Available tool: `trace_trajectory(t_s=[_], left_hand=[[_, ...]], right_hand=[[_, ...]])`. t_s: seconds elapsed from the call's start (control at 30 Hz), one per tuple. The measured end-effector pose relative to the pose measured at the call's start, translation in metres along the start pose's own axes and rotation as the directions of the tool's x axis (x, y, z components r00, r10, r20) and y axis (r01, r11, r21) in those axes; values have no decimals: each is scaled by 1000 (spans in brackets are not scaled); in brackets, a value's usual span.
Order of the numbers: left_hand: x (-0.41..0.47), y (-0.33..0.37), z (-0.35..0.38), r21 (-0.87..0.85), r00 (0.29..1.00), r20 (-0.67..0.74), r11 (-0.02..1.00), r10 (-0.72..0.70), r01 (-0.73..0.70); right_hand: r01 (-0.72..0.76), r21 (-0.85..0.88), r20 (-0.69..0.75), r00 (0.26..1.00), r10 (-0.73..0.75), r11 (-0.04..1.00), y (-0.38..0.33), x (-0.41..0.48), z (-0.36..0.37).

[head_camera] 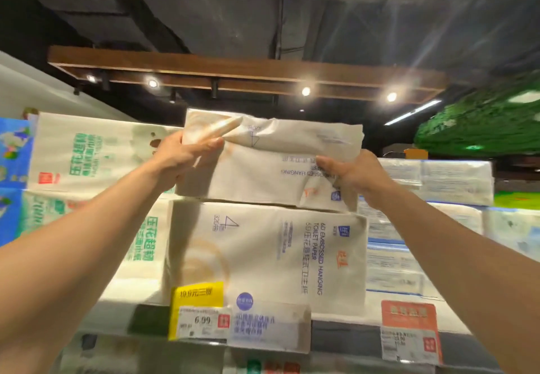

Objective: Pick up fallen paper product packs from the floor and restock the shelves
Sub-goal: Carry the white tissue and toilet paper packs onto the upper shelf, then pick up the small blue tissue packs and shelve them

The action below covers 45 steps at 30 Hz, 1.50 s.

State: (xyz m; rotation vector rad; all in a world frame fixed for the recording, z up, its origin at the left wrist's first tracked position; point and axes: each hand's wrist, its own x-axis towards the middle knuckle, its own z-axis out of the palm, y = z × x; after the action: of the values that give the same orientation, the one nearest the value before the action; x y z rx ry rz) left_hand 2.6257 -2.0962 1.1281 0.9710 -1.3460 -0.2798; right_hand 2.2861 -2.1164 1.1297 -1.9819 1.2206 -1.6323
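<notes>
One pack, gripped by our left hand and right hand: stacking step. Next: seat squarely on lower pack.

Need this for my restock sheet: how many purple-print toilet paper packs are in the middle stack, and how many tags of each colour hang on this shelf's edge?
Purple-print packs: 2, the held pack between left hand and right hand, and the lower pack
Yellow tag: 1
Orange tag: 1
White price labels: 2
Clear sign, blue print: 1
Total: 7
</notes>
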Motion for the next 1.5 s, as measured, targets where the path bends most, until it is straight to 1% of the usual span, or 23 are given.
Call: trace_trajectory(t_s=[0.03,0.1,0.17,0.23,0.27,0.37,0.4,0.47,0.53,0.6,0.67,0.73,0.83,0.97,1.1,1.2,1.3,1.37,1.5], left_hand=[[1,-4,2,26,1000,3,999,25,-25],[-1,-13,6,164,992,-9,978,129,-126],[-5,-24,9,364,968,-36,905,250,-220],[-10,-30,7,516,952,-30,821,304,-245],[-9,-32,4,554,955,-19,799,295,-235],[-10,-26,-7,618,978,28,765,209,-181],[-12,-23,-10,637,981,41,752,192,-173],[-19,-19,-15,654,981,44,737,188,-170],[-31,-16,-19,637,979,8,754,205,-163],[-43,-12,-23,602,967,-45,779,250,-173],[-55,-8,-28,579,960,-42,790,278,-204],[-71,-4,-30,573,966,8,791,257,-215],[-99,6,-27,576,967,80,781,241,-242],[-145,27,-15,560,962,170,782,215,-274],[-210,50,21,450,940,278,837,198,-310],[-269,66,63,353,886,421,865,194,-357],[-334,88,116,262,819,549,896,166,-357],[-382,107,156,196,743,645,901,179,-388],[-474,156,239,56,613,755,908,233,-415]], right_hand=[[-21,-29,20,1000,22,999,4,2,3],[-43,-83,31,998,46,996,9,2,4],[-42,-141,35,998,47,989,13,3,5],[-51,-173,33,998,58,984,15,0,5],[-58,-178,27,998,64,982,14,-4,6],[-98,-183,27,994,104,978,14,-15,6],[-96,-206,24,994,103,974,11,-22,7],[-79,-304,-2,997,82,949,16,-33,8],[-56,-394,-37,998,45,917,18,-44,6],[-67,-465,-100,995,23,883,1,-73,6],[-55,-523,-132,991,-17,851,-12,-96,6],[-24,-562,-114,992,-49,827,-17,-112,4],[-5,-577,-60,998,-36,817,-25,-137,0],[44,-626,11,999,-48,779,-32,-183,-17],[18,-701,52,998,25,713,-28,-245,-60],[-16,-749,51,995,83,662,-18,-303,-112],[-99,-787,21,982,187,610,-10,-372,-177],[-147,-830,-12,969,246,538,-5,-423,-224],[-283,-879,-129,916,380,384,-2,-516,-323]])
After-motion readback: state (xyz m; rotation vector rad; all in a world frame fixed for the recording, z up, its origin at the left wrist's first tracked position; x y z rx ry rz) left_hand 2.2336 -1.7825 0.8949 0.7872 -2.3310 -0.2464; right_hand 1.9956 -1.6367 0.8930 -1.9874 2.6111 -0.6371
